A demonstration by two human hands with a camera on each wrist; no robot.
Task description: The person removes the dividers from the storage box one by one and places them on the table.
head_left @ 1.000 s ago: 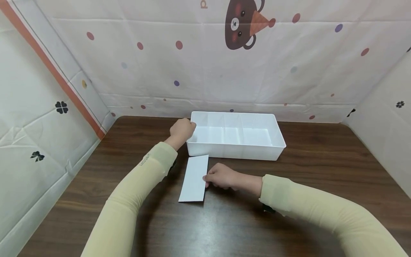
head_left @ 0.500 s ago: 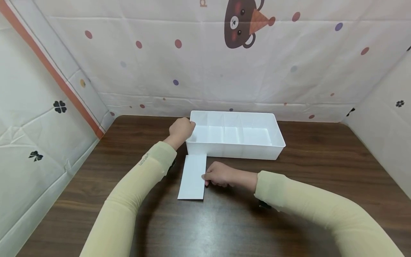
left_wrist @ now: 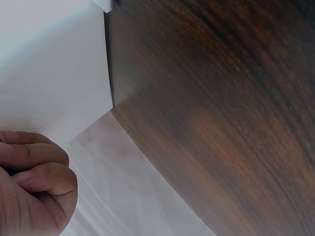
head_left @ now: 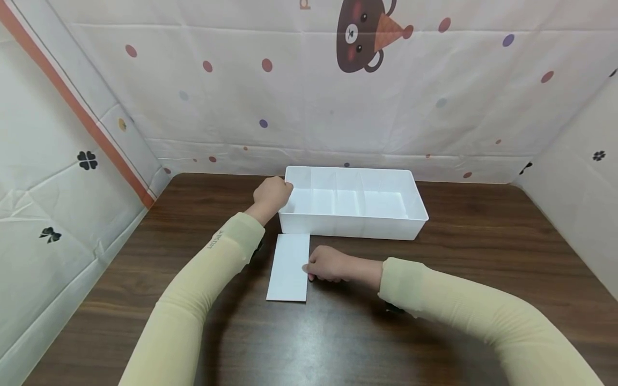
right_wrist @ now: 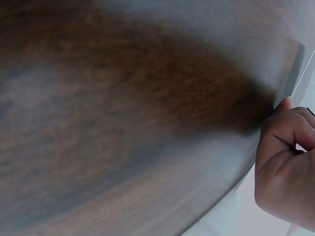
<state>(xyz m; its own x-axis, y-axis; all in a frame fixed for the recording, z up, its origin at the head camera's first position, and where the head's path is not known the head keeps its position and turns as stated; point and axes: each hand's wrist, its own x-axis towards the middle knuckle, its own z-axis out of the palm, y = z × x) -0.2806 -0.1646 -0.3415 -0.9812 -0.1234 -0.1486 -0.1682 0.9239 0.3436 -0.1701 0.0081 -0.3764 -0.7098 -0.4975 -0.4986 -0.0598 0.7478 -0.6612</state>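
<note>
A white plastic box (head_left: 352, 228) with thin dividers stands toward the back of the table. My left hand (head_left: 272, 194) grips its left end at the rim, fingers curled; in the left wrist view that hand (left_wrist: 39, 187) is against the white wall (left_wrist: 74, 78). In front of the box's left part lies a flat white rectangular panel (head_left: 288, 268), its far edge right at the foot of the box. My right hand (head_left: 329, 264) pinches the panel's right long edge, thumb on top. The right wrist view has the hand (right_wrist: 288, 157) at its right border.
The dark wooden table (head_left: 232, 343) ends close behind the box at a white patterned cloth (head_left: 193, 107). More cloth (head_left: 63, 203) hangs along the left side and another stretch (head_left: 574, 177) along the right.
The panel has turned slightly and shifted a little left, its far edge now in line with the box front. My right hand moved slightly left with it; my left hand stays on the box.
</note>
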